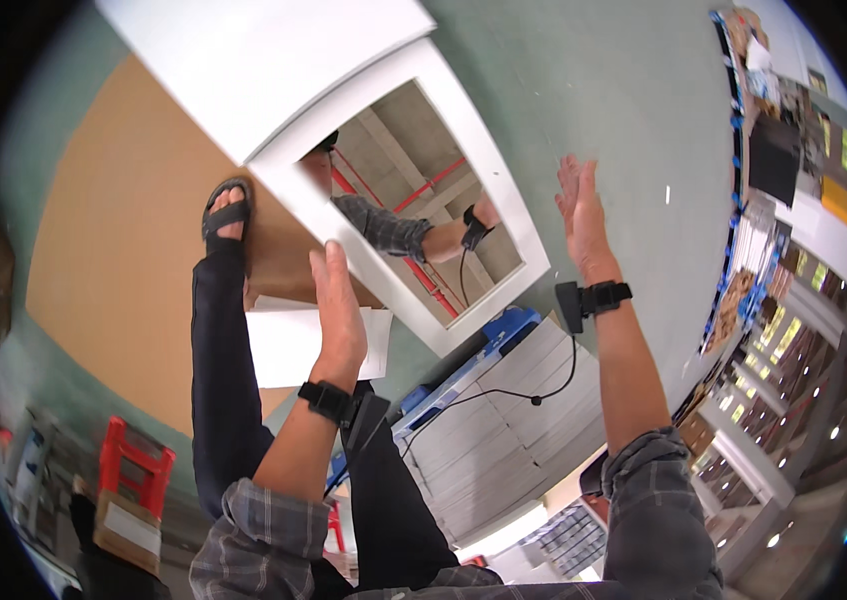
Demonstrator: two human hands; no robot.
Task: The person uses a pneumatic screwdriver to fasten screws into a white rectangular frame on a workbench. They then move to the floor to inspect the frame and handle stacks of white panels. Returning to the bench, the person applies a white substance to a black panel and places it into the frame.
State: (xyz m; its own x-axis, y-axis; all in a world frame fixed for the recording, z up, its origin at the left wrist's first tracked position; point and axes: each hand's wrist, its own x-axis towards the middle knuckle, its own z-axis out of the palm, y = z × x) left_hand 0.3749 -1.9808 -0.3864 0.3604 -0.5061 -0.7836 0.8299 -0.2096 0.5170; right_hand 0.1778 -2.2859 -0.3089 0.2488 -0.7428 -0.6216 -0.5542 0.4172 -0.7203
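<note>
Between my hands is a white-framed mirror [523, 215], lying at a slant. Its glass reflects ceiling beams, red pipes and a sleeved arm. A large plain white panel [263, 60] adjoins the frame's far end; whether the two are joined I cannot tell. My left hand [341, 320] is held flat, fingers stretched, beside the frame's near left edge; contact cannot be made out. Off the frame's right side my right hand [583, 215] is raised, fingers extended and apart from the mirror. Neither hand holds anything. Each wrist wears a black strap with a small device.
Brown cardboard [113, 250] covers the floor at left, under my sandaled foot [227, 212]. White sheets [288, 345] lie by my leg. Stacked pale panels [503, 410] rest near a blue pallet [503, 330]. A black cable [483, 395] crosses them. A red stool [133, 460] stands lower left.
</note>
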